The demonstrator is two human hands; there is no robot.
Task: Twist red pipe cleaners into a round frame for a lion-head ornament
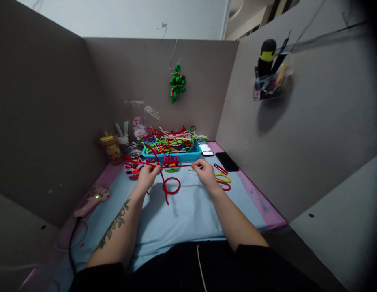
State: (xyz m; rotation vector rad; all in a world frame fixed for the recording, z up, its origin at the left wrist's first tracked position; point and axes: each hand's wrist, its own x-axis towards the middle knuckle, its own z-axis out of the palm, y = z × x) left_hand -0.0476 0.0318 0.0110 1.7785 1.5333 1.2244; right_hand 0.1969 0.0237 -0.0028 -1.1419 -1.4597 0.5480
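Red pipe cleaners (176, 166), crossing one another, are held above the table between my two hands. My left hand (148, 177) pinches them near where they cross, with several ends sticking out to the left, up and down. My right hand (204, 172) is closed on the far right end of one strand, which is stretched straight. Below the crossing, a red pipe cleaner loop (172, 185) shows near the blue cloth. Behind my hands sit small colourful pipe cleaner figures (171, 163), partly covered by the strands.
A blue basket (188, 156) heaped with coloured pipe cleaners stands at the back. To its left are a metal bowl (134, 151) and a brown pot (111, 149). A glue gun (94, 199) lies left. At right are a black phone (227, 162), a red tool (220, 169) and a yellow loop (223, 177).
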